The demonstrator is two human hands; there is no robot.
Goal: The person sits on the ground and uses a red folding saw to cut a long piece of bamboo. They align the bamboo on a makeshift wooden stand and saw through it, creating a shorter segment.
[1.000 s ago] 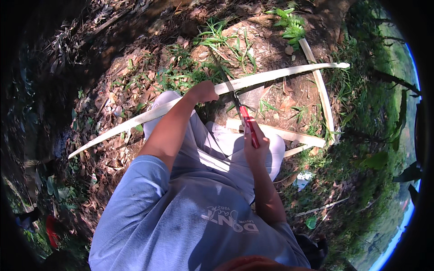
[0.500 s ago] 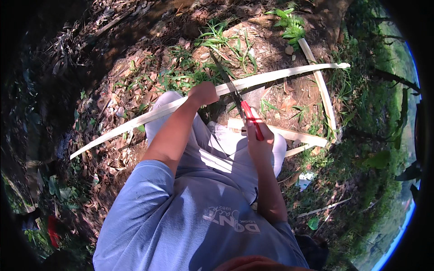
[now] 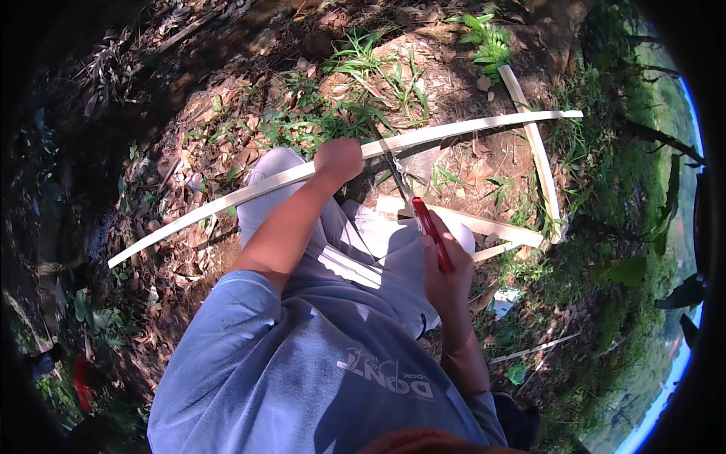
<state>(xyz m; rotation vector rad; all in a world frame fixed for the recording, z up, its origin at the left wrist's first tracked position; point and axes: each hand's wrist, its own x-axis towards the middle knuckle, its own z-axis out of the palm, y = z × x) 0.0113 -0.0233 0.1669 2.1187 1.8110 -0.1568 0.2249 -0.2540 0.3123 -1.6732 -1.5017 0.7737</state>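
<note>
A long pale wooden strip (image 3: 446, 132) runs across in front of me, looking bowed in this view, and passes over my left knee. Near its middle my left hand (image 3: 339, 160) is closed around it. My right hand (image 3: 448, 261) grips the red handle of a hand saw (image 3: 431, 233). The dark saw blade lies across the strip just to the right of my left hand, its tip pointing away from me over the grass. Where the blade meets the strip, I cannot tell how deep any cut is.
Another pale strip (image 3: 535, 155) lies on the ground at the right, under the long strip's far end. A shorter wooden piece (image 3: 491, 227) lies by my right knee. Leaf litter, grass tufts (image 3: 367, 57) and a fern (image 3: 488, 44) lie beyond. Something red (image 3: 83, 384) is at the lower left.
My right hand has pulled the saw back toward me, so less of the blade reaches past the strip. My left hand keeps its hold on the strip.
</note>
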